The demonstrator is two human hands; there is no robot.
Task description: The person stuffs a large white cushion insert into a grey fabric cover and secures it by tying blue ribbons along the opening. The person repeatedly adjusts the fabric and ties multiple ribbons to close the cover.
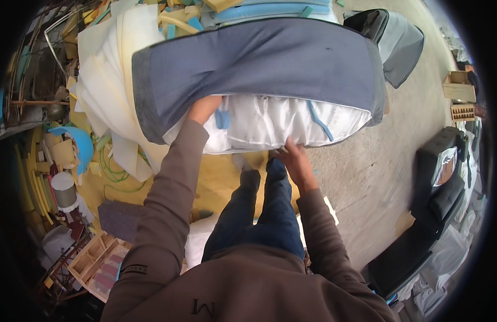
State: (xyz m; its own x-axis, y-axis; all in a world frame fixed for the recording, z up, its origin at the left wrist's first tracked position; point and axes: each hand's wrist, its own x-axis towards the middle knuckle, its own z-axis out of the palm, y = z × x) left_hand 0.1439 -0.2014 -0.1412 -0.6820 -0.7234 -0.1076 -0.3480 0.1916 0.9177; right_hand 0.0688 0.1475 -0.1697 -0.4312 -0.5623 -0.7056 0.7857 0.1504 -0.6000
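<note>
- Here, in the head view, a large cushion (259, 64) with a grey-blue fabric cover is held up in front of the person, above their knees and the concrete floor (366, 177); its white padded filling (270, 126) bulges out of the open lower edge.
- The left hand (204, 107) reaches up under the cover's rim at the left part of the opening; its fingers are hidden inside the fabric, so I cannot tell whether they are closed.
- The right hand (294, 155) presses against the underside of the filling near the middle, fingers spread and partly curled on the white casing, not clamped around it.
- The cushion looks bulky but light and very soft; it will sag and fold wherever it is unsupported, and the white casing seems smooth enough to slide inside the cover. The cover's hem beside the opening is probably the firmest hold.
- Behind it lies a heap of foam offcuts (109, 80); dark seat parts (436, 198) stand at the right.
</note>
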